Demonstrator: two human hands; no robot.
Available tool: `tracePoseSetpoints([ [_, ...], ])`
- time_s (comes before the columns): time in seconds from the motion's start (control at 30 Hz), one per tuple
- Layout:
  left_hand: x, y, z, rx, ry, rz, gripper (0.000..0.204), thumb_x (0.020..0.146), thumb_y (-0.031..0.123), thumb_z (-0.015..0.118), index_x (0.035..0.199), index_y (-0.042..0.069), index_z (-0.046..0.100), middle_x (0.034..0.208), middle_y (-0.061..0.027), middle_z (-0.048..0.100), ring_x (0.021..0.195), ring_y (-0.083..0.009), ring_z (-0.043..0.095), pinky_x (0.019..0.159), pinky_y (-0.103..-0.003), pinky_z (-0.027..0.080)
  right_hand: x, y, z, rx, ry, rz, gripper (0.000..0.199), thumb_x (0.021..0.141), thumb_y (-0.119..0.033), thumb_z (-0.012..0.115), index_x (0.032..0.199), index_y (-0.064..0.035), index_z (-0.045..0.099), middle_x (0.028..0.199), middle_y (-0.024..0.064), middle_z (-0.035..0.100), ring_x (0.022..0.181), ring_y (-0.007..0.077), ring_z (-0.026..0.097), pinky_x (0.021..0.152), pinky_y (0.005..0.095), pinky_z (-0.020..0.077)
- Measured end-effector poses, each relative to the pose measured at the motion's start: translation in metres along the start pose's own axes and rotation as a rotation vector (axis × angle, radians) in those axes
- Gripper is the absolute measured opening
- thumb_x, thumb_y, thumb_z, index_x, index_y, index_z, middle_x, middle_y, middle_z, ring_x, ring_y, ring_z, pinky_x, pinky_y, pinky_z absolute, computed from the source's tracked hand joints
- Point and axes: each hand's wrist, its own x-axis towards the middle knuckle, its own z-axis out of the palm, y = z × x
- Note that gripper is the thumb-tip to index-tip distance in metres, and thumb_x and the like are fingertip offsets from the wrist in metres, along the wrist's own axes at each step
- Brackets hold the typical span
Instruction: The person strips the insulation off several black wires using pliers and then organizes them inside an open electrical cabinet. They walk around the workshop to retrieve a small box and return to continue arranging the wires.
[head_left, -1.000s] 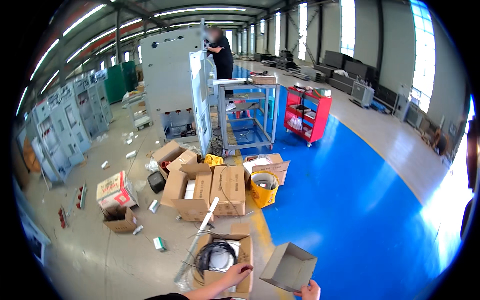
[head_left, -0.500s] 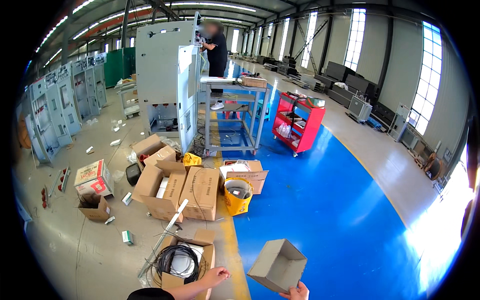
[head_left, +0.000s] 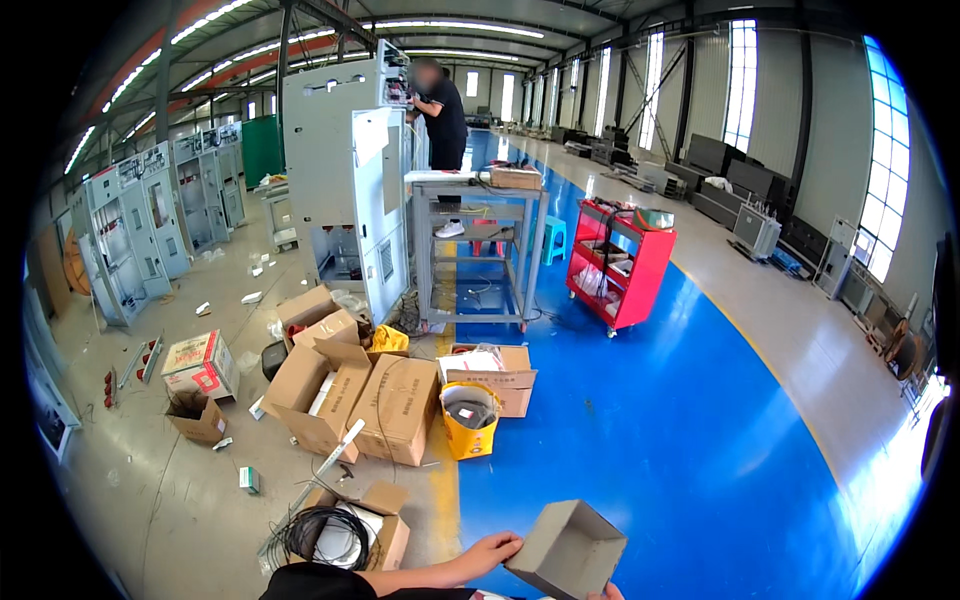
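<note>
The right hand (head_left: pixel 610 592) holds an open grey rectangular box (head_left: pixel 540 545) by its near right edge, while the left hand (head_left: pixel 492 550) is at the box's left edge. To the left, a coil of thin black cable (head_left: pixel 300 540) lies on an open brown cardboard box (head_left: pixel 394 546). Farther off are a round yellow container (head_left: pixel 470 442), a red metal trolley (head_left: pixel 650 275) to the right and a grey metal-framed counter (head_left: pixel 470 188); beyond it stands a person in black (head_left: pixel 447 120).
</note>
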Motion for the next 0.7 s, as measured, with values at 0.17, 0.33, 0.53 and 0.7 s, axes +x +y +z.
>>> tracePoseSetpoints([
  [0.17,0.092,0.066,0.076,-0.083,0.038,-0.064,0.055,0.099,0.046,0.045,0.129,0.000,0.051,0.113,-0.0090,0.057,0.106,-0.0150,0.050,0.092,-0.027,0.040,0.116,-0.019,-0.080,-0.142,-0.056,-0.073,0.042,0.087,-0.003,0.052,0.127,0.0055,0.050,0.098,0.0137,0.066,0.083,0.0184,0.064,0.071,0.0311,0.0556],
  [0.33,0.171,0.123,0.113,-0.140,0.054,-0.081,0.074,0.096,0.051,0.048,0.146,0.001,0.024,0.132,-0.0153,0.046,0.118,-0.0208,0.046,0.099,-0.032,0.037,0.206,-0.127,-0.100,-0.400,-0.062,-0.155,0.037,0.083,-0.003,0.053,0.119,0.0048,0.056,0.080,0.0099,0.065,0.072,0.0139,0.061,0.063,0.0289,0.0519],
  [0.53,0.280,0.143,0.102,-0.206,0.134,-0.217,0.099,0.084,0.056,0.065,0.148,0.002,0.014,0.139,-0.0195,0.040,0.128,-0.0274,0.041,0.104,-0.036,0.035,0.348,-0.162,-0.095,-0.293,-0.208,-0.160,0.040,0.083,-0.009,0.055,0.121,0.0039,0.055,0.080,0.0131,0.067,0.069,0.0177,0.063,0.062,0.0317,0.0518],
  [0.7,0.416,0.187,0.086,-0.123,0.122,-0.106,0.109,0.079,0.055,0.071,0.147,-0.004,0.011,0.139,-0.0240,0.038,0.129,-0.0290,0.040,0.107,-0.036,0.033,0.468,-0.224,-0.090,-0.422,-0.206,-0.113,0.043,0.086,-0.014,0.059,0.126,0.0018,0.055,0.093,0.0144,0.069,0.083,0.0193,0.066,0.073,0.0328,0.0525],
])
